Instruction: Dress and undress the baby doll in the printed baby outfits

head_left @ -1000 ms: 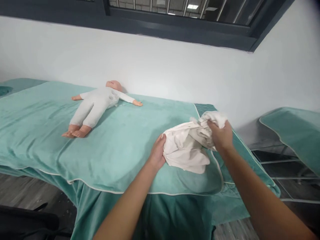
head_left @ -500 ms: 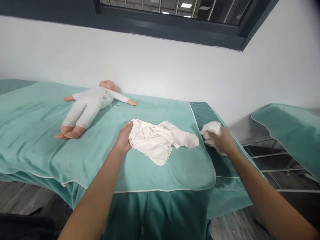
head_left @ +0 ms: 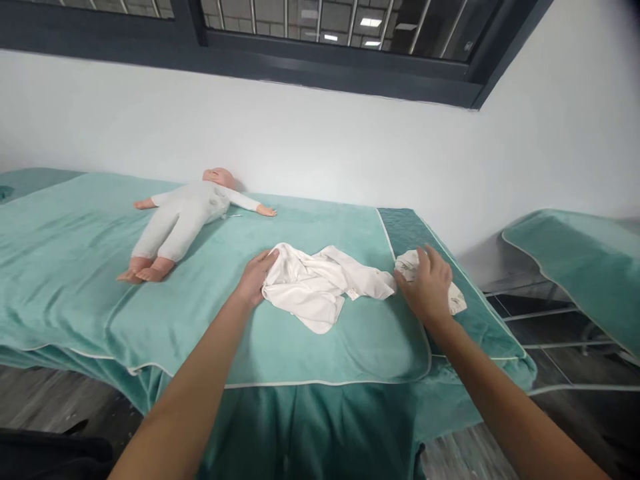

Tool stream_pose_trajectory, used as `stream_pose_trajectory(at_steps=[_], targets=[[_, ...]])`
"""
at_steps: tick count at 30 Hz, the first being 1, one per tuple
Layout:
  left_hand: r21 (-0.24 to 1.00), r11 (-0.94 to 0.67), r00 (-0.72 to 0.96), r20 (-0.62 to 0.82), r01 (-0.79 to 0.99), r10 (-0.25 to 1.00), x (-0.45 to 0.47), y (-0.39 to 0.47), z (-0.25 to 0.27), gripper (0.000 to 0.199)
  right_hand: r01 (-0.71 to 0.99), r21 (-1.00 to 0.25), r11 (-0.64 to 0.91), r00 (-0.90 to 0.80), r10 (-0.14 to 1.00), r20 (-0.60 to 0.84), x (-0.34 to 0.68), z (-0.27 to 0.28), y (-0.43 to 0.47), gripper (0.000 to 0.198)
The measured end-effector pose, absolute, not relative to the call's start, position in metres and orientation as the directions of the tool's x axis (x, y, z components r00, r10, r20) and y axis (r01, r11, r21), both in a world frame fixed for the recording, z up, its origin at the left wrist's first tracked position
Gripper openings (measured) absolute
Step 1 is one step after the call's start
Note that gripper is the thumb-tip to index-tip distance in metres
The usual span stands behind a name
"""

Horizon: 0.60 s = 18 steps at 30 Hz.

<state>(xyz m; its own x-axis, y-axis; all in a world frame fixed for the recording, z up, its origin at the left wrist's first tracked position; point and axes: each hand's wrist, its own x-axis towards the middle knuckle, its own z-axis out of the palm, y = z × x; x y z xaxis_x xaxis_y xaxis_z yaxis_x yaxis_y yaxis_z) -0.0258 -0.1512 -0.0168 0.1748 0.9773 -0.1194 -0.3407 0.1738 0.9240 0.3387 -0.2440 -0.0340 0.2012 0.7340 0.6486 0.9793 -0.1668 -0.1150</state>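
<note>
Garment (head_left: 320,283), white and loosely crumpled, lying on the pale green blanket (head_left: 325,360), small tag (head_left: 353,293) showing toward the narrow right end. Left hand (head_left: 256,277) pinching the left edge, thumb over the cloth. Right hand (head_left: 427,287) at the bundled printed cloth (head_left: 457,300) just beside, across the blanket's border with the darker green cover (head_left: 403,230); fingers parted and curved, no firm grip evident, contact unclear. Probably best to hold the left edge lightly, leave the bundle well aside, then pull the folds out from the narrow end and smooth toward the middle. No box, basket or tray in sight; only a doll (head_left: 187,210) in a white suit, farther left.
</note>
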Motion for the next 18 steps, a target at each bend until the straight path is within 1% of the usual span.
stream_pose_trajectory(at_steps=[2,3,5,6,8,10,11,12,14,16,18], targets=[[0.969,0.193,0.252,-0.149,-0.157,0.956,-0.024,-0.155,-0.006,0.045,0.989,-0.149,0.008,0.093,0.750,0.655,0.309,-0.021,-0.238,0.063],[0.981,0.183,0.284,-0.156,-0.071,0.946,-0.024,-0.158,0.002,0.045,0.973,-0.202,0.108,0.049,0.763,0.645,0.294,-0.013,-0.233,0.061],[0.991,0.117,0.331,-0.131,0.061,0.934,-0.022,-0.167,0.024,0.043,0.897,-0.346,0.274,-0.016,0.805,0.594,0.265,0.005,-0.221,0.060],[0.992,0.064,0.358,-0.100,0.110,0.928,-0.022,-0.173,0.037,0.041,0.848,-0.416,0.328,-0.047,0.829,0.558,0.251,0.015,-0.214,0.058],[0.979,-0.097,0.427,0.012,0.178,0.904,-0.021,-0.187,0.069,0.040,0.743,-0.487,0.458,-0.205,0.849,0.487,0.227,0.037,-0.203,0.048],[0.928,-0.295,0.500,0.150,0.225,0.853,-0.022,-0.202,0.102,0.036,0.613,-0.505,0.608,-0.404,0.790,0.461,0.207,0.061,-0.195,0.038],[0.896,-0.371,0.527,0.199,0.244,0.826,-0.023,-0.209,0.117,0.034,0.551,-0.536,0.640,-0.492,0.768,0.410,0.200,0.072,-0.193,0.034],[0.866,-0.427,0.533,0.241,0.259,0.811,-0.025,-0.214,0.129,0.033,0.513,-0.572,0.639,-0.553,0.756,0.349,0.194,0.082,-0.192,0.030],[0.828,-0.484,0.509,0.299,0.282,0.808,-0.031,-0.222,0.147,0.032,0.509,-0.612,0.605,-0.598,0.760,0.254,0.187,0.100,-0.194,0.021],[0.836,-0.470,0.459,0.313,0.282,0.832,-0.038,-0.224,0.155,0.031,0.554,-0.604,0.573,-0.540,0.800,0.263,0.185,0.114,-0.198,0.016],[0.862,-0.425,0.405,0.297,0.275,0.865,-0.044,-0.224,0.156,0.031,0.598,-0.591,0.542,-0.440,0.838,0.323,0.186,0.125,-0.203,0.018]])
